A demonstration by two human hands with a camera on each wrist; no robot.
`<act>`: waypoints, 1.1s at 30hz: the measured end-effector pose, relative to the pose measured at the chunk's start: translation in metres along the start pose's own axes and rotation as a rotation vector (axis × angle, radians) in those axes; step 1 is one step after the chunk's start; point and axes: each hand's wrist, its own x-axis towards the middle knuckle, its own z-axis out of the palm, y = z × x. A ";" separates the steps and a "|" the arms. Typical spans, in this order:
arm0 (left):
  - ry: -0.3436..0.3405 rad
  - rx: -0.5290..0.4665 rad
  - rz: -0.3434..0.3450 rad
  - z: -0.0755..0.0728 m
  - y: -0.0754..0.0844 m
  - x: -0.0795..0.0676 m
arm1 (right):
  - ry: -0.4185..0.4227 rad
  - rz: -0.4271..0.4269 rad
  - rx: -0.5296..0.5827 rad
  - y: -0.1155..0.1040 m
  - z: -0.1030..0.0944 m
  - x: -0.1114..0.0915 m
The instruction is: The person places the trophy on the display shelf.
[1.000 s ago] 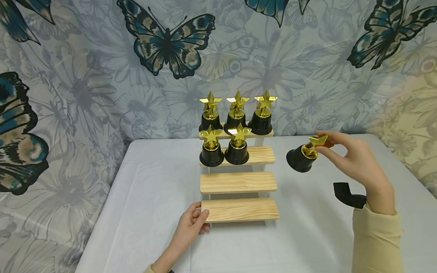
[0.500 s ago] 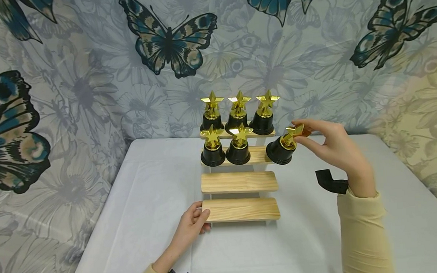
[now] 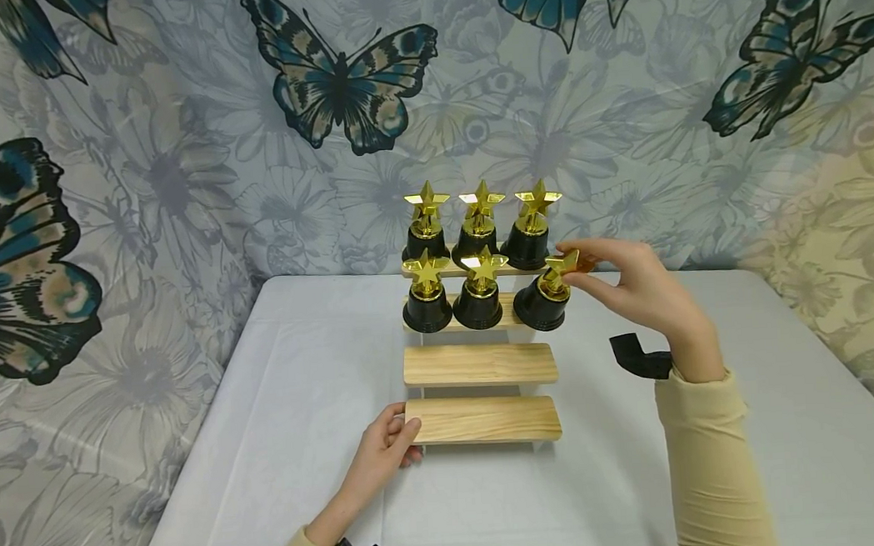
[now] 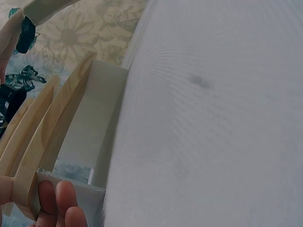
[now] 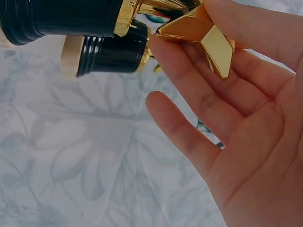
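Note:
My right hand (image 3: pixel 636 286) pinches the gold star of a small star trophy (image 3: pixel 544 304). Tilted, its black base is at the right end of the second shelf from the back. In the right wrist view the thumb and fingers hold the golden star (image 5: pixel 196 30). Two more trophies (image 3: pixel 477 304) stand upright on that shelf, to its left. My left hand (image 3: pixel 387 443) grips the left end of the front wooden shelf (image 3: pixel 484 420); in the left wrist view its fingertips (image 4: pixel 66 194) curl under the board by the pale support.
Three star trophies (image 3: pixel 477 233) line the back shelf. A bare wooden shelf (image 3: pixel 480 365) lies between the front board and the trophies. The stepped rack stands on a white-covered table (image 3: pixel 299 356), with a butterfly-print cloth (image 3: pixel 174 155) behind.
My right hand has brought its trophy leftward from beside the rack to the second shelf's right end. The left hand keeps its grip on the front shelf.

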 end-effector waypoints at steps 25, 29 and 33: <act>0.013 -0.003 -0.006 0.002 -0.029 0.009 | -0.117 0.006 0.020 0.006 0.011 0.018; 0.009 -0.008 -0.005 0.001 -0.021 0.007 | -0.126 0.009 0.022 0.008 0.012 0.020; 0.003 -0.004 -0.009 0.001 -0.006 0.002 | -0.133 0.012 0.035 0.008 0.012 0.021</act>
